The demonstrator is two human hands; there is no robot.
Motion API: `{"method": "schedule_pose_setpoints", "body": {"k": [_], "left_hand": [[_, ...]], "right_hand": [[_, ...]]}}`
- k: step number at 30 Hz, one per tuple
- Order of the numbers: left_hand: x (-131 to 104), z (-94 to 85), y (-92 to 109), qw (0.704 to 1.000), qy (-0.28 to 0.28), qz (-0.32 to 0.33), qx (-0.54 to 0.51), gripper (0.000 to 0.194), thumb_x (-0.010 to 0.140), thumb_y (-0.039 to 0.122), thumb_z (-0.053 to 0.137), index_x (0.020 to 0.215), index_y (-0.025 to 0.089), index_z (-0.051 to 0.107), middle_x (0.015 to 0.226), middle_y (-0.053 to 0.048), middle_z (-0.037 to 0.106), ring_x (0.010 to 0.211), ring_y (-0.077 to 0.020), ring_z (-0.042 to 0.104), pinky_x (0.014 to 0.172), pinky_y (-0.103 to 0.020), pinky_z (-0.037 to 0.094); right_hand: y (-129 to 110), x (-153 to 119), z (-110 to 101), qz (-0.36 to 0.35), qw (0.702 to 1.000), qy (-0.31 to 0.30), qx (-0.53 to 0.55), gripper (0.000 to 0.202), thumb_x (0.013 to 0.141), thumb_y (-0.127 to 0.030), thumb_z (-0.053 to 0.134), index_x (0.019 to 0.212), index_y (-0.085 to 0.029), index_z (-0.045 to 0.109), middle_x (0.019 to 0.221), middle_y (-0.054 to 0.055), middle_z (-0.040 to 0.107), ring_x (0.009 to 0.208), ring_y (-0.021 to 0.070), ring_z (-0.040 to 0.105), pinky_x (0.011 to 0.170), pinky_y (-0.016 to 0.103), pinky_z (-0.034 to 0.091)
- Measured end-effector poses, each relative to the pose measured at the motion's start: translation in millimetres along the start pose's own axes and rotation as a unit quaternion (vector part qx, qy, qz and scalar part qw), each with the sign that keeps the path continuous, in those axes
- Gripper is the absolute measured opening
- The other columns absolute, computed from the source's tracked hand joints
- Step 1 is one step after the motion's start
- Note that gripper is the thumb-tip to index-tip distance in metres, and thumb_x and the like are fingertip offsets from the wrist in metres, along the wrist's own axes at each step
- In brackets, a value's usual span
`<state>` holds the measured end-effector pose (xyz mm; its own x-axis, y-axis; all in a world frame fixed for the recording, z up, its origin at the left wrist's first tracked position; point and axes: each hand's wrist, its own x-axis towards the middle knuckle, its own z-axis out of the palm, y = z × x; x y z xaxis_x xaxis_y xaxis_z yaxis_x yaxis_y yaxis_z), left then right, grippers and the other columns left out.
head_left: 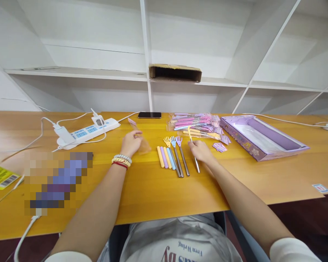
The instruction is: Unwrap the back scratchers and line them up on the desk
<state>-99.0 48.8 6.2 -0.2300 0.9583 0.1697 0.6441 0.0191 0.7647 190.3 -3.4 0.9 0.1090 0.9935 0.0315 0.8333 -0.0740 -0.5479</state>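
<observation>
My right hand (200,151) is closed around the metal rod of a back scratcher (190,134), whose yellow end points away from me. My left hand (131,143) pinches a clear plastic wrapper (144,146), with a small pink piece (131,122) showing beyond the fingers. Between the hands lie three back scratchers with metal rods: a yellow one (167,141), a blue one (173,141) and a purple one (179,140). Left of their rods sits a row of several pastel handles (164,157) in yellow, purple and blue.
Behind my right hand is a pile of wrapped back scratchers (194,122). A purple box (262,145) stands open at right, near small purple cards (219,147). A white power strip (87,134) with cables lies left; a phone (149,115) lies by the shelf holding a cardboard box (175,73).
</observation>
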Motion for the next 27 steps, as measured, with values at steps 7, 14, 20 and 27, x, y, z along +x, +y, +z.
{"method": "schedule_pose_setpoints", "body": {"k": [7, 14, 20, 27], "left_hand": [[-3, -2.8, -4, 0.967, -0.095, 0.032, 0.235, 0.052, 0.071, 0.026, 0.049, 0.123, 0.017, 0.053, 0.114, -0.015, 0.061, 0.105, -0.0312, 0.056, 0.084, -0.039, 0.043], [-8, -9.7, 0, 0.946, -0.046, 0.005, 0.32, 0.05, 0.074, 0.03, 0.045, 0.122, 0.017, 0.053, 0.116, -0.022, 0.054, 0.103, -0.0347, 0.054, 0.081, -0.043, 0.043], [-12, -7.6, 7, 0.948, 0.05, 0.07, 0.308, 0.041, 0.078, 0.03, 0.045, 0.113, 0.013, 0.057, 0.11, -0.02, 0.053, 0.105, -0.0319, 0.05, 0.088, -0.042, 0.038], [-22, -3.1, 18, 0.933, 0.052, 0.131, 0.33, 0.042, 0.079, 0.037, 0.041, 0.108, 0.013, 0.06, 0.104, -0.018, 0.055, 0.102, -0.0315, 0.049, 0.089, -0.04, 0.038]], "right_hand": [[-12, -11, 2, -0.009, 0.969, -0.058, -0.239, 0.05, 0.086, -0.039, 0.027, 0.089, -0.013, 0.069, 0.096, 0.018, 0.066, 0.091, 0.0291, 0.062, 0.074, 0.037, 0.044], [-19, -14, 10, -0.009, 0.966, -0.055, -0.254, 0.057, 0.087, -0.047, 0.024, 0.092, -0.014, 0.07, 0.095, 0.019, 0.066, 0.09, 0.0281, 0.062, 0.076, 0.037, 0.044], [-9, -4, 1, 0.022, 0.983, -0.039, -0.18, 0.05, 0.086, -0.042, 0.026, 0.084, -0.015, 0.069, 0.094, 0.016, 0.067, 0.087, 0.0251, 0.062, 0.071, 0.032, 0.043], [10, 31, -45, 0.025, 0.991, 0.095, -0.09, 0.028, 0.076, -0.029, 0.04, 0.071, -0.015, 0.064, 0.071, 0.008, 0.065, 0.067, 0.0172, 0.057, 0.056, 0.023, 0.034]]}}
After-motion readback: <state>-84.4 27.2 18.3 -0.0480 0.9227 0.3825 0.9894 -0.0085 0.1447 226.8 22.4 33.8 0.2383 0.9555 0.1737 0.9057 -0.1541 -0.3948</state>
